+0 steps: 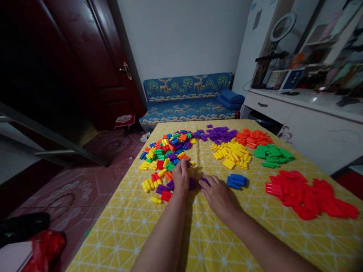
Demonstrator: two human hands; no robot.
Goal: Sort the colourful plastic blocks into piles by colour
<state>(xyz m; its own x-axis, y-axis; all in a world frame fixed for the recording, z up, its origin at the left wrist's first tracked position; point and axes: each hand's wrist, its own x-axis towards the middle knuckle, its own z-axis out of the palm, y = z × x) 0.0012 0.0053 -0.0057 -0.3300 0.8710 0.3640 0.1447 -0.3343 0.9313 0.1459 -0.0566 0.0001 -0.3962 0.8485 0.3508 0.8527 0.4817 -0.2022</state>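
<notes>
My left hand (pixel 181 176) is at the near right edge of a mixed-colour pile of plastic building blocks (pixel 163 154), its fingers curled together. What lies within them is mostly hidden. Beside its wrist is a purple block (pixel 192 184) on the table. My right hand (pixel 217 194) rests low over the cloth, with thumb and fingertips closed around a purple block (pixel 203 183) that they partly cover. Just right of that hand sits a small group of blue blocks (pixel 237 181). Loose yellow, red and purple blocks lie left of my left forearm, among them a yellow one (pixel 156 200).
Sorted heaps of purple (pixel 219 134), yellow (pixel 232 154), orange (pixel 253 138), green (pixel 273 155) and red blocks (pixel 310 194) cover the table's far and right parts. A yellow patterned cloth (pixel 159 234) covers the table. Beyond are a blue sofa (pixel 184 107) and a white cabinet (pixel 320 128).
</notes>
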